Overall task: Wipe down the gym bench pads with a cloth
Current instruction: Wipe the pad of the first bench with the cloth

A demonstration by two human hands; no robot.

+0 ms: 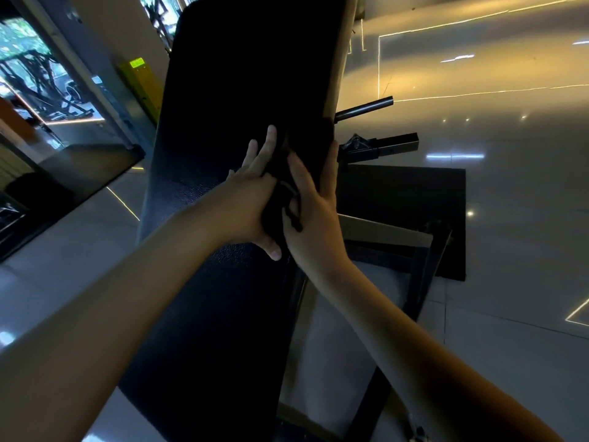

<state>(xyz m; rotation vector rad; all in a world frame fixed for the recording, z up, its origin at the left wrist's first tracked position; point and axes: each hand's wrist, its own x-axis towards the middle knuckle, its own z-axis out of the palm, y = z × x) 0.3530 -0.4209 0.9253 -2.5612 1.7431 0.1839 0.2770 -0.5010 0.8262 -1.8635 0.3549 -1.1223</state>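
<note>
- Two bare forearms reaching in from the bottom edge, meeting over one long black textured vinyl bench pad (229, 129).
- Left hand (251, 199) flat on the pad, fingers spread, thumb out toward the viewer.
- Right hand (314, 205) on the pad's right edge, fingers held together, fingertips over the rim.
- One dark crumpled cloth (280, 193) bunched between both hands, pressed on the pad; grip on it hard to tell.
- One black metal bench frame (420, 275) lower right.
- One black floor mat (414, 199) beyond, on glossy grey tiles (526, 250).
- Two dark metal bars (365, 108) jutting right, further off.
</note>
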